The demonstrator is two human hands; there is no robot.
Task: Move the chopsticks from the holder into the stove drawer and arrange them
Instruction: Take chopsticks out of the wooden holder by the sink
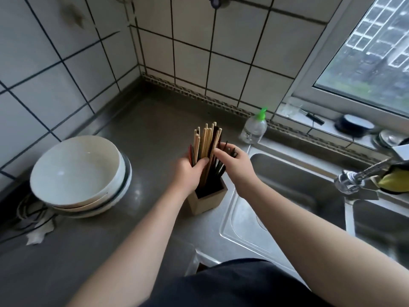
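Note:
A square wooden holder (207, 201) stands on the steel counter beside the sink. Several chopsticks (207, 140), pale wood and dark ones, stick up out of it. My left hand (190, 173) is wrapped around the bundle from the left, thumb across its front. From the right, my right hand (235, 161) presses against the dark chopsticks, its fingers curled around a few of them. The chopsticks' lower ends are still inside the holder. No drawer is in view.
A stack of white bowls (77, 173) sits on the counter (143, 129) at left, with cables (28, 216) beside it. A clear bottle with a green cap (254, 127) stands behind the holder. The sink (287, 185) and tap (354, 178) lie to the right, below a windowsill with small items.

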